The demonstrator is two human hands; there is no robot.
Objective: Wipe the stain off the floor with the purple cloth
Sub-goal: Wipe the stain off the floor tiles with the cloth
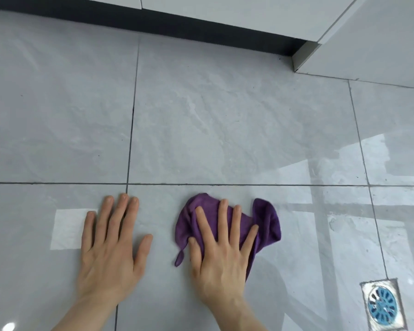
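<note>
Fingers [225,211] spread atop purple cloth [268,220]

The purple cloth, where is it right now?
The purple cloth lies bunched on the grey floor tile in the lower middle of the head view, pressed flat under the right hand, with the floor drain off to its right.

I see a deep purple cloth [265,220], plain with no print. The floor [225,130] is pale grey tile, glossy, with faint whitish marbled veining and dark grout lines. A black baseboard [177,22] runs under white cabinets [225,8]. The drain [382,305] has a bright blue slotted grate in a silver frame.
</note>
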